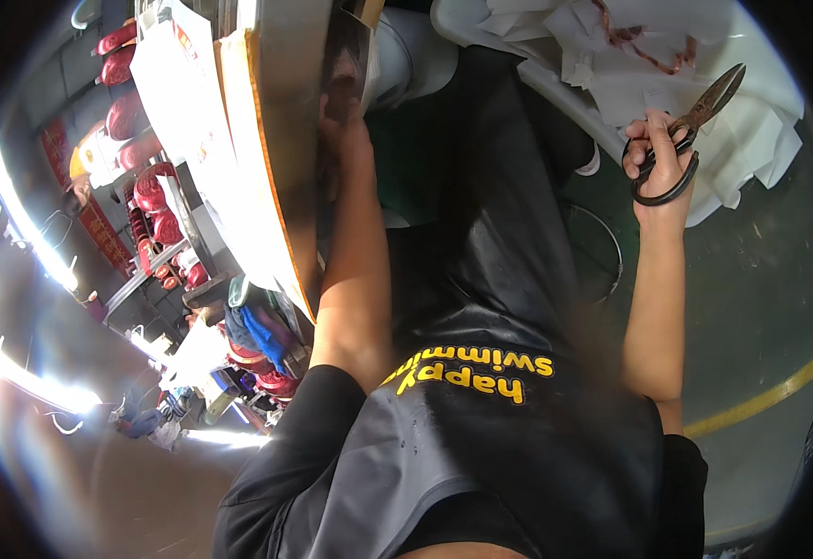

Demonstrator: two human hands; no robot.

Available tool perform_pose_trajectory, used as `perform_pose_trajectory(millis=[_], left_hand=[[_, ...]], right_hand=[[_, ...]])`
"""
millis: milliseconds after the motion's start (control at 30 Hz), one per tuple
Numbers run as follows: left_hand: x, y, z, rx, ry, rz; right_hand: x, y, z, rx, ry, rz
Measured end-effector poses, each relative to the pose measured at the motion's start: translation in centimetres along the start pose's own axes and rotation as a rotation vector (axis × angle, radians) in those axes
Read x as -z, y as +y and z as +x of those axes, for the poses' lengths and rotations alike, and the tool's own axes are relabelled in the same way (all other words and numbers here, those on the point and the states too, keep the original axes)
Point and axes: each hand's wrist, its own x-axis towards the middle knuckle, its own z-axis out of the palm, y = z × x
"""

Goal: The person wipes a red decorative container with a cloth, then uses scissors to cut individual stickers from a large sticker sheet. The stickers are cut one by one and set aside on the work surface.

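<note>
My right hand (658, 154) is closed around a pair of scissors (704, 102) with black loop handles and dark, rusty-looking blades. The blades point up and to the right, one lying over the other. Behind the scissors lie crumpled white sheets (732, 154). My left hand (343, 107) reaches forward in shadow beside the metal side of a table (295, 121). Its fingers are dim there, and whether they hold anything is hidden. A pale bucket-like container (406, 56) stands just to the right of that hand.
White sheets with an orange-edged layer (248, 121) lie on the table at my left. A large white bin (528, 74) at the far right holds sheets and a reddish-brown strip (653, 56). Red rounded items (127, 112) fill the left background. A yellow line (760, 396) crosses the green floor.
</note>
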Motion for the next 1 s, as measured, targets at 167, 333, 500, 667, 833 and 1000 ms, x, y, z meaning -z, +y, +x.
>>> perform_pose_trajectory(millis=[167, 333, 500, 667, 833, 1000], left_hand=[[-0.3, 0.8, 1.0, -0.005, -0.178, 0.057], [-0.4, 4.6, -0.7, -0.017, -0.251, 0.460], [-2.0, 5.6, 0.1, 0.263, -0.220, 0.017], [-1.9, 4.4, 0.8, 0.195, -0.013, 0.232], [0.9, 4.9, -2.6, -0.284, 0.104, 0.840], [3.8, 8.9, -9.4, -0.579, -0.048, 0.673]], right_hand=[[-0.7, 0.7, 0.2, -0.055, -0.015, -0.029], [-0.8, 1.2, 0.3, -0.102, 0.043, -0.051], [-0.5, 1.4, 0.5, -0.073, 0.006, -0.065], [-1.1, 1.3, 0.1, -0.082, 0.005, -0.099], [-3.1, 0.8, -1.6, -0.069, -0.087, -0.188], [-5.7, 2.0, -5.6, -0.100, -0.345, -0.133]])
